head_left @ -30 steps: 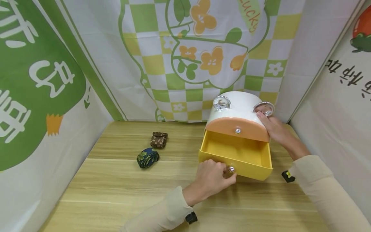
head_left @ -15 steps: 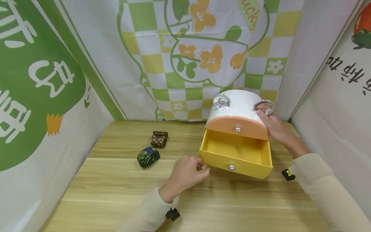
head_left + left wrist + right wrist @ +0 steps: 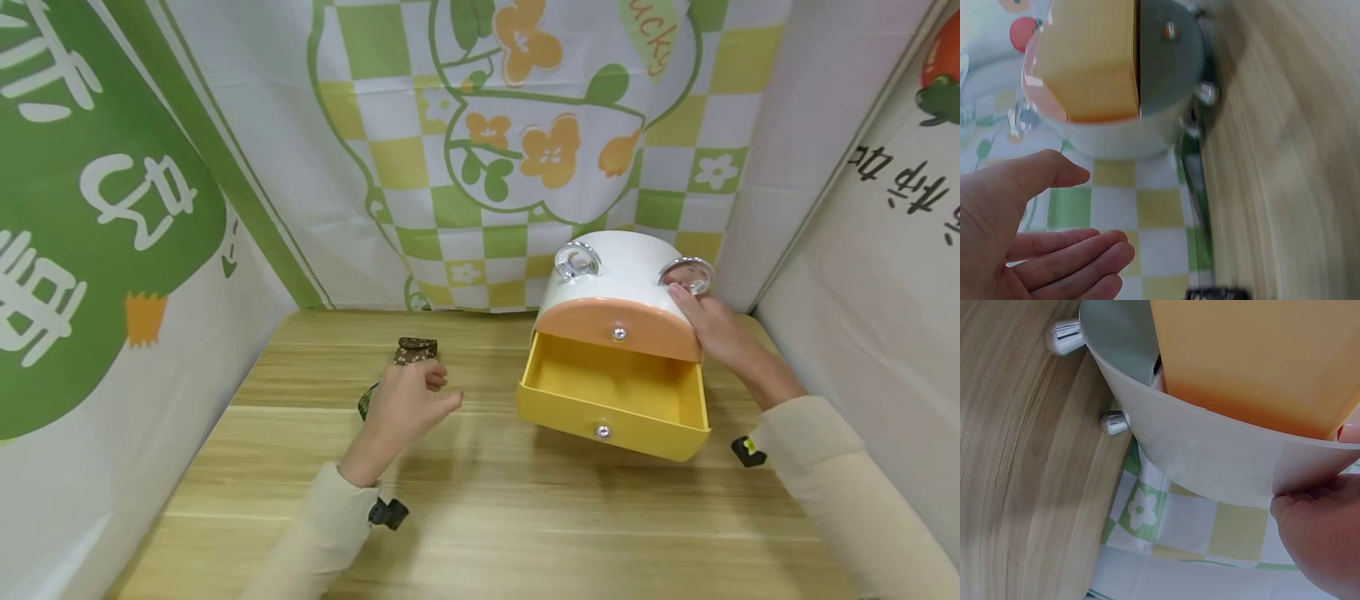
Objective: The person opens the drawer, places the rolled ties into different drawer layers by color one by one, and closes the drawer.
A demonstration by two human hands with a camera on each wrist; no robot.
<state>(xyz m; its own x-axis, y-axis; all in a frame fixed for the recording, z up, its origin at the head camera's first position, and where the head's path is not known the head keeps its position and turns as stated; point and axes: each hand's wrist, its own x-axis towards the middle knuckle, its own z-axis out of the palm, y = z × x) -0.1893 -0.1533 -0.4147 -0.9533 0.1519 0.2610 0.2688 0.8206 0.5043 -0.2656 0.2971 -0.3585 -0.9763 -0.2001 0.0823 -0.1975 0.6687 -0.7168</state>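
Observation:
My left hand [image 3: 401, 408] hovers over the left of the table, thumb apart from loosely bent fingers, holding nothing; the left wrist view shows the hand [image 3: 1060, 231] with an empty palm. It partly covers a dark, leaf-patterned rolled tie [image 3: 365, 402]. Just beyond lies a small brown flower-patterned roll [image 3: 415, 350]. My right hand [image 3: 723, 333] grips the right side of a white drawer box [image 3: 626, 267], thumb near a round silver ear. Below the box's closed orange drawer [image 3: 577, 321], the yellow drawer [image 3: 562, 408] is pulled out, with nothing visible inside.
The box stands on silver feet [image 3: 1114, 422] at the back right of the wooden table [image 3: 480, 517]. Behind it hangs a checked cloth [image 3: 510, 242]. Printed cloth walls flank the table on both sides.
My left hand has let go of the yellow drawer's front and moved left to the two rolled items, now covering part of the tie. The right hand and the pulled-out drawer stay put.

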